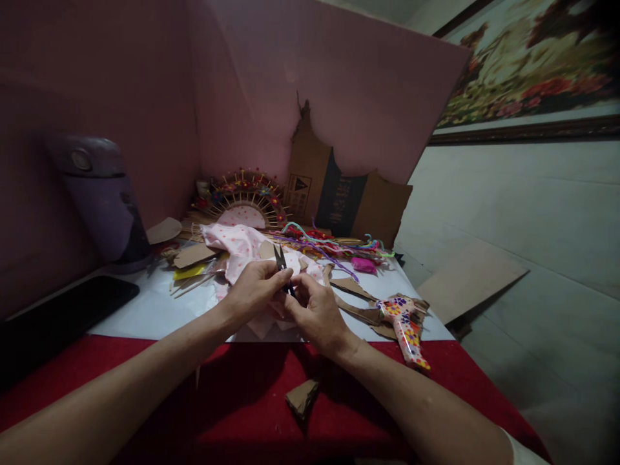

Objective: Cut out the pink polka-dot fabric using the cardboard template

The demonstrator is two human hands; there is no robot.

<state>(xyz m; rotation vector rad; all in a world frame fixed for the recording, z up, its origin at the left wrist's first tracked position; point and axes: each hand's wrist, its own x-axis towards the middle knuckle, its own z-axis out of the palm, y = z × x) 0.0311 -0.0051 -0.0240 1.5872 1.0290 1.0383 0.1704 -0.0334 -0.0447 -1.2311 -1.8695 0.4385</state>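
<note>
Small dark scissors (280,259) point upward between my two hands, their blades slightly apart. My left hand (256,284) is closed, with its thumb and fingers pressed against the scissors from the left. On the other side, my right hand (320,311) has its fingers curled around the lower part, where the handles are mostly hidden. White cloth with pink dots (237,242) lies bunched behind and beneath the hands. A torn cardboard scrap (301,397) rests on the red cloth nearer to me.
A hot-glue gun with a flower pattern (403,323) lies at right on torn cardboard. Pipe cleaners (334,244) and a fan-shaped stick piece with beads (247,194) sit behind. At left are a purple bottle (104,206) and a black phone (72,316). Cut cardboard (310,174) leans on the pink panel.
</note>
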